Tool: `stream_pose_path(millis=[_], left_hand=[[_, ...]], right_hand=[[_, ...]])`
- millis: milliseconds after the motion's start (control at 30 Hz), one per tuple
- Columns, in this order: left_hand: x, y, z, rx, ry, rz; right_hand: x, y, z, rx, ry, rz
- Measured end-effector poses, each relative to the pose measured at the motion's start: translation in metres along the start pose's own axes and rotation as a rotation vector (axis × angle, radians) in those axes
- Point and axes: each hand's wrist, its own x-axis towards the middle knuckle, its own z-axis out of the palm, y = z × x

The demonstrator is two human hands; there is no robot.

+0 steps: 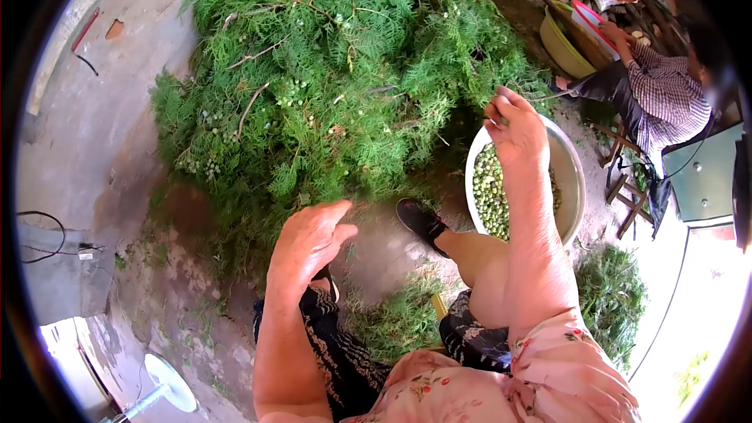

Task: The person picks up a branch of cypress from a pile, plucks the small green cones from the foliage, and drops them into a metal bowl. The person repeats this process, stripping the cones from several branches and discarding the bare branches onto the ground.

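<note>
My left hand (309,244) is in front of the near edge of a big heap of green conifer branches (345,70). Its fingers are stretched forward with the thumb apart, and nothing shows in it. Raised over the rim of a large pale basin (574,180), my right hand (515,129) has its fingers curled together. What they hold, if anything, is too small to make out. Many small round green cones (491,192) lie in the basin, partly hidden by my right forearm. Similar pale green cones (291,94) show among the branches.
At right, a person in a checked shirt (666,102) sits by a yellow-green basin (560,47). Wooden stool legs (629,202) stand near them. Loose green sprigs (395,313) lie between my feet, and more greenery (611,298) lies at right. A white round-based stand (168,384) is at lower left.
</note>
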Motion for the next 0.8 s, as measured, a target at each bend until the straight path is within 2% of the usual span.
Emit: stream_pose_path(millis=[100,167,267,367,400,433,500,533,567,600,633,700,767,800], left_hand=[[0.002,0.001,0.001,0.04,-0.013,-0.004],[0.003,0.003,0.002,0.048,-0.013,0.006],[0.005,0.013,0.004,0.082,-0.041,0.022],[0.004,0.011,0.013,0.034,0.001,0.09],[0.005,0.005,0.021,-0.062,0.034,0.108],[0.005,-0.001,0.028,-0.157,0.065,0.13],[0.007,0.007,0.025,-0.037,0.07,0.194],[0.012,0.018,0.019,0.154,-0.075,0.112],[0.015,0.021,0.022,0.15,-0.069,0.128],[0.016,0.022,0.024,0.146,-0.064,0.139],[0.017,0.023,0.026,0.142,-0.058,0.147],[0.02,0.029,0.027,0.158,-0.111,0.142],[0.025,0.034,0.026,0.17,-0.171,0.143],[0.025,0.032,0.029,0.149,-0.127,0.164]], right_hand=[[0.018,-0.005,-0.036,-0.07,0.322,-0.153],[0.042,0.001,-0.062,-0.09,0.432,-0.339],[0.061,0.009,-0.08,-0.245,0.531,-0.472],[0.066,0.02,-0.082,-0.505,0.453,-0.518],[0.068,0.025,-0.083,-0.512,0.366,-0.485],[0.086,0.046,-0.09,-0.392,0.329,-0.516],[0.091,0.07,-0.086,-0.446,0.211,-0.442],[0.089,0.083,-0.083,-0.618,0.186,-0.411],[0.086,0.096,-0.079,-0.787,0.158,-0.382],[0.085,0.116,-0.079,-0.65,0.069,-0.321],[0.089,0.129,-0.081,-0.818,-0.039,-0.166],[0.094,0.169,-0.079,-0.831,-0.182,-0.126],[0.054,0.157,-0.033,-0.717,-0.234,0.073],[0.046,0.163,-0.018,-0.674,-0.327,0.116]])
